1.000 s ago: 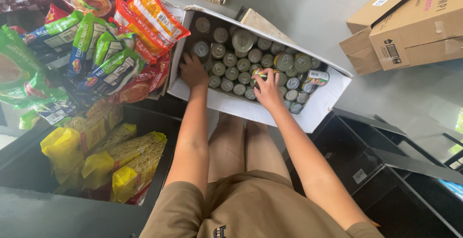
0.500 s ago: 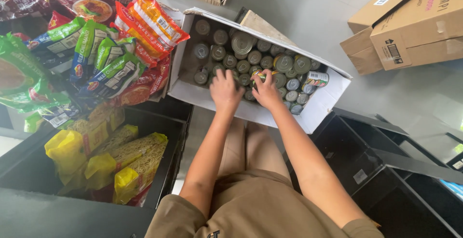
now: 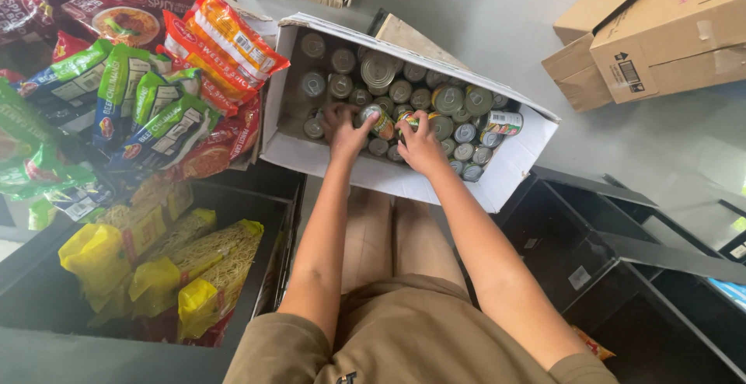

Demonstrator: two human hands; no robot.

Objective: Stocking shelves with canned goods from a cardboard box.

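Observation:
An open white cardboard box (image 3: pixel 497 186) lies on the floor in front of me, packed with several small tin cans standing upright. My left hand (image 3: pixel 342 129) is inside the box, its fingers closed around a can (image 3: pixel 378 119) with a green and red label, tipped on its side. My right hand (image 3: pixel 423 141) is just beside it, gripping another small can (image 3: pixel 407 120) with a coloured label. Both forearms reach forward over my knees. A bigger silver can (image 3: pixel 378 70) stands at the back of the box.
Hanging noodle packets (image 3: pixel 148 108) in green, red and orange crowd the left. Yellow noodle bags (image 3: pixel 179 275) fill a dark bin below them. Two brown cardboard boxes (image 3: pixel 660 34) sit at the upper right. Black shelf trays (image 3: pixel 622 260) lie to the right.
My left hand moved right from the box's left side into the middle of the cans. Both hands have now each closed on a can and tipped it up.

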